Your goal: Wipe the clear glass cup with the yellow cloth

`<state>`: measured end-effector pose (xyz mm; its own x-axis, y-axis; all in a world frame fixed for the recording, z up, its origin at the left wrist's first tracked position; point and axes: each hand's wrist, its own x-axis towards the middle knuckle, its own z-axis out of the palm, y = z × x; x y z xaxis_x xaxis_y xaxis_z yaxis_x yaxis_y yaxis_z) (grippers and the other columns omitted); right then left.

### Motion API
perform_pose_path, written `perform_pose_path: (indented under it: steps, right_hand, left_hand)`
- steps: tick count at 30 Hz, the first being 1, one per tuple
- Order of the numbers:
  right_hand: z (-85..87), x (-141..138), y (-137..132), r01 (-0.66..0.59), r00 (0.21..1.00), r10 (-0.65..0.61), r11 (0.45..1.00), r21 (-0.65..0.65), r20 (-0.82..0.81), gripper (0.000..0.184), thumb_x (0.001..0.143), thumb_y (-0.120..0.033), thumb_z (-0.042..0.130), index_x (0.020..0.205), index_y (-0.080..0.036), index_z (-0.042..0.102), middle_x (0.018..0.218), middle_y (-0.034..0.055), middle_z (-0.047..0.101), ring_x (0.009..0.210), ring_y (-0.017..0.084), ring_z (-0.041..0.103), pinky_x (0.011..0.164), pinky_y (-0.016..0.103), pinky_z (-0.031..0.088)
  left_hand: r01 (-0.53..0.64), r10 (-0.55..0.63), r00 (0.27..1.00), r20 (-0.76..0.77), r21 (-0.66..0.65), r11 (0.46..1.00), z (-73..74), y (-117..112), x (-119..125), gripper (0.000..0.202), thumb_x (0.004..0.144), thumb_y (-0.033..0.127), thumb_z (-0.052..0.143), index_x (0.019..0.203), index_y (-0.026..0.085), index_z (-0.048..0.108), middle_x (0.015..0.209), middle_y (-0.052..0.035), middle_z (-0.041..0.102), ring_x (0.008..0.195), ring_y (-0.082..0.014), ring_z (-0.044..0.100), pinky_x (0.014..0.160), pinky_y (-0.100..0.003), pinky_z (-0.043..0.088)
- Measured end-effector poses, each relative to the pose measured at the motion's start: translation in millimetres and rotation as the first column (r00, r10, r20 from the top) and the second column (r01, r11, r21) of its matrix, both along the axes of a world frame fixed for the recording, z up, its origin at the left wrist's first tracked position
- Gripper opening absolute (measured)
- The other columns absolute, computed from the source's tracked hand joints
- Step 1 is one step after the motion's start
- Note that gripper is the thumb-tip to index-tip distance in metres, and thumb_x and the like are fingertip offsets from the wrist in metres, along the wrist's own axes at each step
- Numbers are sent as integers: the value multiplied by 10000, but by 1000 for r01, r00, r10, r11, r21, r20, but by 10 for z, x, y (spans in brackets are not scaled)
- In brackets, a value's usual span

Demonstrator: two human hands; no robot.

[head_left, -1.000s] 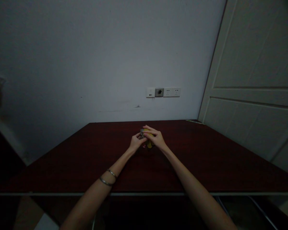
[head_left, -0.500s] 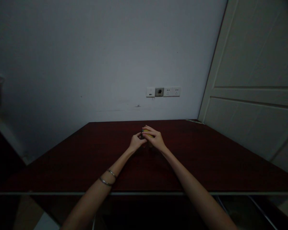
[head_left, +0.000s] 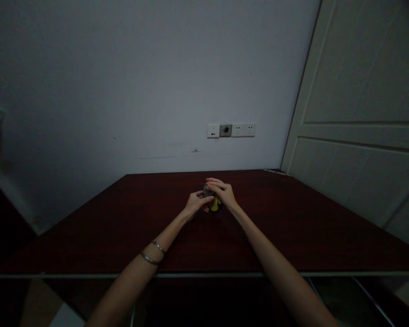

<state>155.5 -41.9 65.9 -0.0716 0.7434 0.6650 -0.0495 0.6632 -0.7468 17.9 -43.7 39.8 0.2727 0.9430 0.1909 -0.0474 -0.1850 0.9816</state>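
Both my hands meet over the dark red table (head_left: 132, 227), around a small yellow and dark grey object (head_left: 214, 205). Its kind is hard to make out in the dim light. My left hand (head_left: 194, 202) pinches the greyish part from the left, thumb stretched along its near side. From above and the right, my right hand (head_left: 226, 194) curls its fingers over the top. A yellow part shows below my right fingers, with dark ends close to the tabletop. The rest of the object is hidden by my fingers.
Behind the table rises a pale wall with a row of sockets and switches (head_left: 237, 130). A white panelled door (head_left: 354, 100) stands along the right side. The table's light front edge (head_left: 211, 274) runs under my forearms.
My right hand has shifted slightly right, and more of the object's yellow part now shows beneath it. The grey part also shows more between my hands, the object apparently turned.
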Motion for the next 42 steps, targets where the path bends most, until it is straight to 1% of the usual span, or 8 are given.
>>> perform_pose_path:
  steps: [6, 14, 18, 22, 27, 33, 38, 42]
  right_hand:
    - [28, 3, -58, -30, 995, 22, 997, 75, 96, 128, 693, -312, 623, 745, -231, 707, 980, 48, 642, 987, 201, 556, 885, 349, 412]
    - [11, 27, 26, 32, 998, -33, 999, -32, -48, 266, 727, -376, 569, 869, -185, 687, 1010, 71, 652, 988, 210, 565, 904, 348, 403]
    - [27, 14, -43, 40, 999, -40, 999, 10, -16, 291, 757, -369, 528, 965, -199, 642, 1081, 55, 622, 1030, 198, 541, 929, 334, 378]
    - [-1, -54, -92, 67, 997, -66, 997, 32, -38, 322, 784, -367, 497, 1060, -208, 538, 1166, 73, 567, 1006, 183, 551, 881, 330, 414]
    - [-12, -77, -123, 148, 981, -164, 977, 152, 100, 245, 774, -348, 518, 964, -208, 584, 1258, 91, 480, 1124, 213, 469, 961, 375, 342]
    - [20, -40, -140, 241, 943, -299, 916, 319, 146, 255, 740, -298, 577, 983, -238, 630, 1221, 78, 458, 1137, 213, 437, 962, 359, 351]
    - [-18, -53, -91, 202, 937, -282, 919, 338, 207, 296, 793, -283, 507, 1076, -260, 594, 1131, 64, 535, 1058, 187, 499, 935, 346, 382]
    - [-35, -80, -94, 212, 928, -298, 916, 340, 224, 348, 803, -281, 494, 1147, -259, 541, 1196, 65, 521, 1090, 191, 492, 962, 358, 370]
  left_hand:
    - [0, 0, 1000, 23, -20, 1000, 14, -2, -8, 462, 577, 363, 716, 915, 91, 560, 622, -17, 619, 392, -102, 544, 404, -242, 494]
    - [103, -103, 995, 5, 8, 995, 28, -8, -36, 497, 560, 408, 716, 906, 91, 554, 609, -20, 604, 391, -110, 543, 399, -245, 487]
    - [142, -140, 986, 90, -17, 990, 5, 30, -52, 530, 591, 536, 639, 873, 97, 545, 598, -22, 585, 409, -107, 534, 401, -247, 484]
    - [169, -143, 969, 203, -117, 979, 39, 28, -47, 528, 673, 615, 485, 873, 131, 549, 600, -11, 567, 404, -85, 491, 359, -208, 446]
    - [295, -223, 932, 287, -237, 926, 115, 4, -66, 454, 734, 582, 384, 818, 172, 562, 583, 4, 550, 400, -88, 475, 325, -191, 411]
    - [348, -247, 911, 331, -294, 890, 201, 34, -56, 566, 680, 699, 359, 723, 162, 535, 500, 8, 523, 326, -96, 448, 287, -216, 387]
    - [315, -202, 918, 340, -319, 894, 215, 38, -19, 547, 686, 683, 371, 670, 155, 513, 442, 13, 502, 291, -87, 419, 284, -212, 378]
    - [231, -113, 934, 340, -331, 915, 190, 28, 15, 543, 701, 678, 335, 639, 163, 494, 415, 30, 479, 270, -82, 393, 263, -203, 342]
